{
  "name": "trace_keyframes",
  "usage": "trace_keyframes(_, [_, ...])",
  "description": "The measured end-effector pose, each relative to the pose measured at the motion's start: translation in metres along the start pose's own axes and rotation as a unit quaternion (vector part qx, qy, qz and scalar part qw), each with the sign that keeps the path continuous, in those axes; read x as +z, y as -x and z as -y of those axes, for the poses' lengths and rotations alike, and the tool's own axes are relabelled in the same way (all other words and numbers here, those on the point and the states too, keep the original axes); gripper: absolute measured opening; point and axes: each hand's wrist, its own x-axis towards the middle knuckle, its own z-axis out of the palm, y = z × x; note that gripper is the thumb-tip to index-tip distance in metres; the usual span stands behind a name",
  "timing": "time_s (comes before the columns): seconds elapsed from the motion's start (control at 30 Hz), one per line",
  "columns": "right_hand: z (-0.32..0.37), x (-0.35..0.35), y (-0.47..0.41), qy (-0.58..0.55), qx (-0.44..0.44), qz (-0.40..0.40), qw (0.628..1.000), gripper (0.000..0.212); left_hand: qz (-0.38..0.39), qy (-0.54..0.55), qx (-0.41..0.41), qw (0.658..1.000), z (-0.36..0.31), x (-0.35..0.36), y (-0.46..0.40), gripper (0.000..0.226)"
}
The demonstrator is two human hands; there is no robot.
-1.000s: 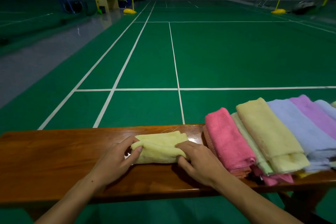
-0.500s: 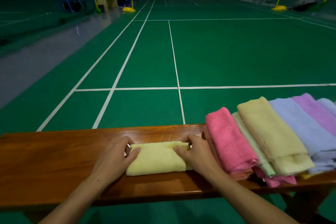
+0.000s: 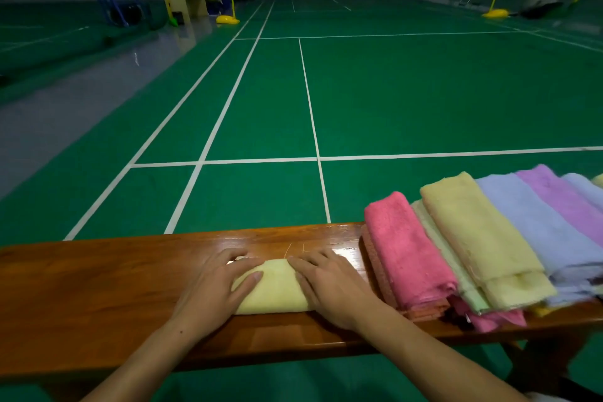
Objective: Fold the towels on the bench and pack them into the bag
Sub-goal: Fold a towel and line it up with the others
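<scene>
Yellow towel [image 3: 272, 290], folded small, lies on the wooden bench [image 3: 98, 297]. My left hand [image 3: 212, 290] and right hand [image 3: 332, 290] press it with flat, released fingers; I should smooth outward evenly to set creases.

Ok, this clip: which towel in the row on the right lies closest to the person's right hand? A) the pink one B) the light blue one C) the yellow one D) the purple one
A: the pink towel sits at the left end of the row on the bench, nearest the right hand, which presses on the folded pale yellow towel.
</scene>
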Motion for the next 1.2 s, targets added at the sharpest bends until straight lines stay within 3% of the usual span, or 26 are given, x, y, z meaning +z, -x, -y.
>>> trace_keyframes(0.17, [0.003, -0.017, 0.014, 0.016, 0.012, -0.026, 0.999, 0.041, -0.007, 0.009, -0.025, 1.000, 0.000, -0.007, 0.002, 0.048])
trace_keyframes(0.33, [0.012, -0.025, 0.023, -0.042, 0.058, 0.014, 0.997, 0.034, -0.006, 0.061, -0.047, 0.997, -0.011, -0.018, 0.000, 0.034])
trace_keyframes(0.5, [0.011, -0.029, 0.031, -0.105, 0.085, 0.036, 0.990, 0.029, 0.085, 0.141, -0.137, 0.977, -0.006, -0.015, -0.015, 0.063])
trace_keyframes(0.6, [0.008, -0.024, 0.033, -0.166, 0.087, 0.055, 0.981, 0.049, 0.108, 0.267, -0.092, 0.953, -0.010, -0.017, -0.021, 0.073])
trace_keyframes(0.73, [0.008, -0.022, 0.034, -0.257, 0.103, 0.052, 0.959, 0.093, 0.108, 0.374, -0.010, 0.921, -0.028, -0.020, -0.027, 0.045])
trace_keyframes(0.83, [0.008, -0.024, 0.033, -0.328, 0.089, 0.054, 0.939, 0.094, 0.110, 0.426, 0.005, 0.898, -0.043, -0.021, -0.030, 0.034])
trace_keyframes(0.97, [0.008, -0.035, 0.039, -0.367, 0.054, 0.069, 0.926, 0.081, 0.076, 0.453, -0.011, 0.888, -0.052, -0.020, -0.033, 0.022])
trace_keyframes(1.2, [0.001, -0.051, 0.060, -0.385, 0.053, -0.025, 0.921, 0.076, -0.045, 0.453, -0.065, 0.888, -0.077, -0.017, -0.045, 0.033])
